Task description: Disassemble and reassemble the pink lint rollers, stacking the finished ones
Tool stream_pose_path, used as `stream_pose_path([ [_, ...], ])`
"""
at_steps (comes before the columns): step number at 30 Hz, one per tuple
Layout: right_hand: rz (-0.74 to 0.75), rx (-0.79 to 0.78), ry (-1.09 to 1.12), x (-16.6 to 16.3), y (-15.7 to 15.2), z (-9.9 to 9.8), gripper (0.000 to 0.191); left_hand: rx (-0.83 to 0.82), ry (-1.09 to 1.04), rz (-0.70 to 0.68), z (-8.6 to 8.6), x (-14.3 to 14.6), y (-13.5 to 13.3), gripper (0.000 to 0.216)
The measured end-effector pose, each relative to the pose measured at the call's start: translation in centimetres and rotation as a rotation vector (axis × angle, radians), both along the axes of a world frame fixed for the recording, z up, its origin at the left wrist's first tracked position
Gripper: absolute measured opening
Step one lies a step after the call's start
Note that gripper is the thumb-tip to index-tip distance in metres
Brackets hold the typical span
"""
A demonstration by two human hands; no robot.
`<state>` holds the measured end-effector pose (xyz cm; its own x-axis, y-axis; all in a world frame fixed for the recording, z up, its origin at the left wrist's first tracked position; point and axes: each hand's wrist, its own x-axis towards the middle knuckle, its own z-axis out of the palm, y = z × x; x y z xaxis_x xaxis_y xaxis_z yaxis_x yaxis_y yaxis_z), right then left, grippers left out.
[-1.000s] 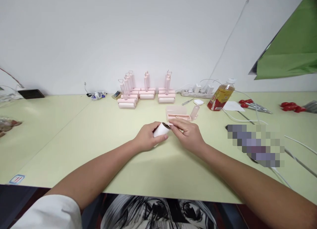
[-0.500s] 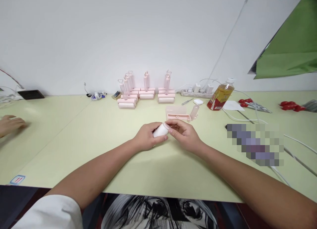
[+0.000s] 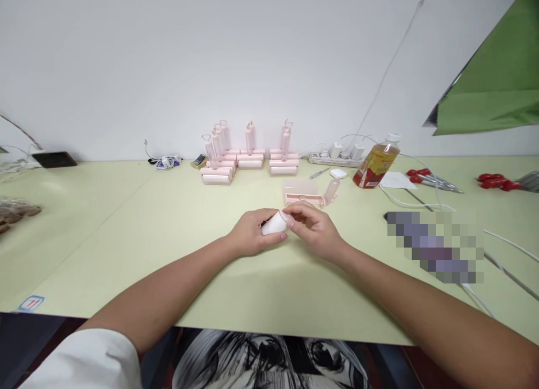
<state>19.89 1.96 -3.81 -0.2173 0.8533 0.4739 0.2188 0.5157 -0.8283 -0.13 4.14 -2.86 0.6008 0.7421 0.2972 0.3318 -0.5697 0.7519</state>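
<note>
My left hand (image 3: 251, 232) is wrapped round a white lint roller refill roll (image 3: 274, 224), thumb along its near side. At the roll's right end, my right hand (image 3: 314, 227) pinches a pale pink end piece, mostly covered by the fingers. Both hands are low over the table, in front of an open pink lint roller case (image 3: 304, 199). A translucent pink handle (image 3: 332, 191) stands tilted at the case's right end. Farther back, several pink lint rollers (image 3: 250, 160) with upright handles and heart-shaped loops stand in groups along the wall.
A tilted drink bottle (image 3: 376, 163), a power strip (image 3: 336, 159) with chargers and a screwdriver (image 3: 319, 173) lie back right. Red-handled pliers (image 3: 433, 179), cables and a pixelated object (image 3: 429, 247) are on the right. At the far left edge is a blurred brownish shape (image 3: 17, 212).
My hands keep almost the same grip on the roll, with only slight finger movement. At the far left, another person's hand has given way to a blurred shape.
</note>
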Motion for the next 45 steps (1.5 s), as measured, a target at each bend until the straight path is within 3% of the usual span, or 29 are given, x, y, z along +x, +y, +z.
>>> stream_pose_path([
  [11,0.039,0.054,-0.07,0.2,0.0,0.0,0.021,-0.004,-0.032,-0.023,-0.2,-0.2,0.0,0.046],
  [16,0.061,0.103,-0.124,0.3,-0.2,0.0,0.034,-0.035,-0.11,-0.014,-0.2,-0.1,0.0,0.043],
  [19,0.028,0.112,-0.134,0.3,-0.3,0.0,0.043,-0.033,-0.117,0.055,-0.4,-0.2,0.2,0.043],
  [24,-0.066,0.088,-0.051,0.2,-0.3,0.0,0.04,-0.033,-0.143,0.135,-0.9,-0.3,0.8,0.044],
  [29,-0.174,0.099,0.057,0.1,-0.4,0.3,0.063,-0.03,-0.136,0.147,-0.9,-0.3,0.8,0.043],
  [33,0.057,-0.039,-0.264,0.2,-0.7,1.0,0.043,-0.018,-0.124,0.107,-0.7,-0.4,0.6,0.041],
  [35,0.084,-0.07,-0.337,0.3,-0.7,1.3,0.042,-0.018,-0.126,0.113,-0.7,-0.6,0.7,0.04],
  [38,-0.113,-0.039,-0.311,0.7,-0.3,1.6,0.043,-0.029,-0.175,0.174,-0.9,-0.7,0.9,0.054],
  [41,-0.297,-0.066,-0.466,1.5,0.7,1.6,0.032,-0.077,-0.247,0.211,-1.3,-0.6,1.0,0.069],
  [45,-0.311,-0.238,-0.767,2.6,2.1,1.2,0.044,-0.108,-0.318,0.306,-1.4,-0.3,1.1,0.048],
])
